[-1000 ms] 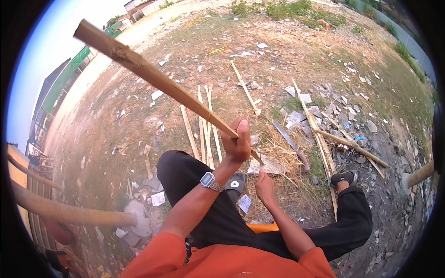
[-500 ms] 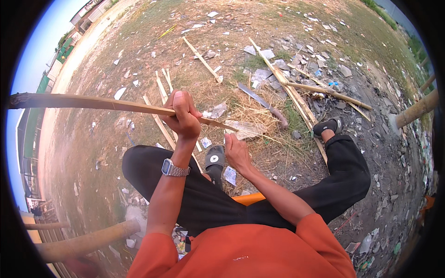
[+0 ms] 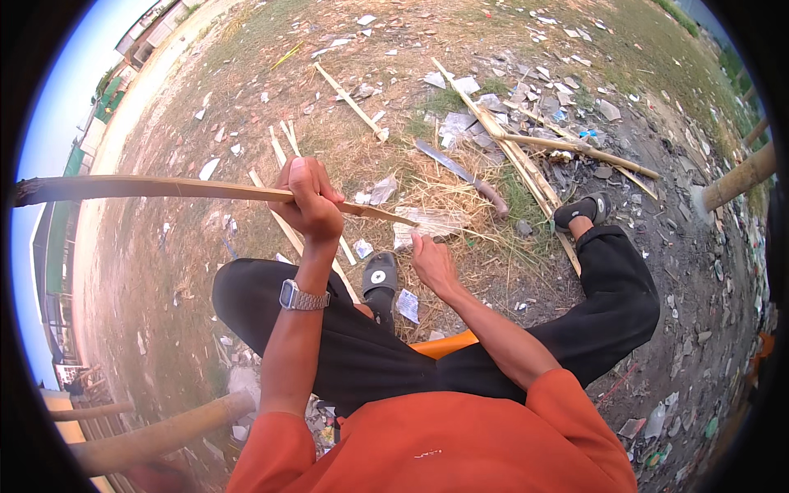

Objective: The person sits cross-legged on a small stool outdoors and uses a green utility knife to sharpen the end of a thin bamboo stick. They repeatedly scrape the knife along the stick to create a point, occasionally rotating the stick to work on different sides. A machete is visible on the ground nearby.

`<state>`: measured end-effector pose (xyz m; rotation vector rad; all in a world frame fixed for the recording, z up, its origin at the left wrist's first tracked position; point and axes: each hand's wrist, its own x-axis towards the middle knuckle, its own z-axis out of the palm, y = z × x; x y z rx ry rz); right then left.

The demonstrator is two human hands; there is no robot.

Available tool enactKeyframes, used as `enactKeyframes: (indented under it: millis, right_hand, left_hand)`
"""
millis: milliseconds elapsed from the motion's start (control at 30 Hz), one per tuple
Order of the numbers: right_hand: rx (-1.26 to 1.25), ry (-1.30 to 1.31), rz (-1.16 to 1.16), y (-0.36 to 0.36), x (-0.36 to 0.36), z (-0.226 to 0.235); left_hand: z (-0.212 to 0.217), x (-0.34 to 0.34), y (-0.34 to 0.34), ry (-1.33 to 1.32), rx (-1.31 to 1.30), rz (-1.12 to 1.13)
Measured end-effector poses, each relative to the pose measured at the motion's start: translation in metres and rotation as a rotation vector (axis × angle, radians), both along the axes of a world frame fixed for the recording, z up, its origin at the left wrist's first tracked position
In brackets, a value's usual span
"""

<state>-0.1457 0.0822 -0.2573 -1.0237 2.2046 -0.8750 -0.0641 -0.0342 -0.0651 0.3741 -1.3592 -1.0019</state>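
Observation:
A long split bamboo strip (image 3: pixel 189 190) crosses from the far left toward the middle, dark and rough at its left end and thinning toward its right tip. My left hand (image 3: pixel 311 197) is closed around it, thumb on top. Just below the thin tip is my right hand (image 3: pixel 434 261), fingers curled in; whether they touch the tip or pinch something small is hidden. Beyond the hands, a large knife (image 3: pixel 454 168) with a brown handle lies on straw shavings. A pale crumpled sheet (image 3: pixel 427 228) lies under the strip's tip.
Bamboo poles and strips (image 3: pixel 518 156) lie at the right, beside my sandalled foot (image 3: pixel 582 212). More strips (image 3: pixel 279 215) lie behind my left hand, and one (image 3: pixel 352 101) farther off. Broken tile pieces and litter cover the ground. Thick posts (image 3: pixel 740 177) stand at both sides.
My left hand and the bamboo strip have shifted slightly left. My right hand has moved a little to the right, staying near the strip's thin tip. The view has tilted slightly.

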Motion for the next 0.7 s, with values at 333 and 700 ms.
enactKeyframes:
  millis: [333, 700]
  right_hand:
    - [-0.076, -0.008, -0.031, -0.015, -0.004, 0.007]
    - [-0.184, -0.038, 0.012, -0.026, 0.004, 0.018]
  left_hand:
    - [0.001, -0.009, 0.0, -0.051, -0.021, 0.018]
    - [0.01, -0.008, -0.015, -0.223, 0.011, -0.051]
